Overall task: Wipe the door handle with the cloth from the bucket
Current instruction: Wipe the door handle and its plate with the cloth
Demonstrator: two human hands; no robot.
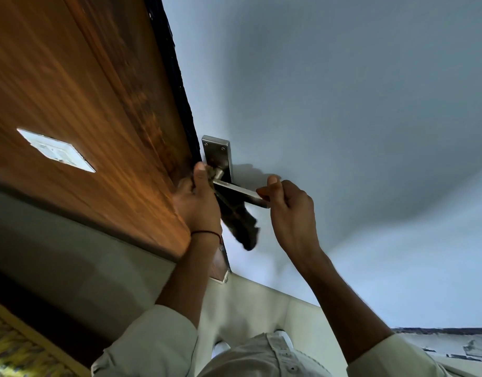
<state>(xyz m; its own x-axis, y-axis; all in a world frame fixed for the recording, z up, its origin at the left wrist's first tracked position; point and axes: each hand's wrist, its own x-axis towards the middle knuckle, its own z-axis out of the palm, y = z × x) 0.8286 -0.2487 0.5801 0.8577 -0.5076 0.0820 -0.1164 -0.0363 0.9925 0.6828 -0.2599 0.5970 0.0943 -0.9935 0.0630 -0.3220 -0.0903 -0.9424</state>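
A metal lever door handle (pixel 235 189) on a steel backplate (pixel 218 155) sits on a pale blue door (pixel 329 104). My left hand (pixel 197 202) grips a dark cloth (pixel 241 225) and presses it against the handle near its pivot; the rest of the cloth hangs below the lever. My right hand (pixel 287 205) pinches the free end of the lever between thumb and fingers. The bucket is not in view.
A brown wooden panel (pixel 79 104) with a white switch plate (pixel 56 151) runs along the left, edged by a dark strip (pixel 177 77). A light tiled floor (pixel 250 308) lies below, with my white shoes and pale shirt at the bottom edge.
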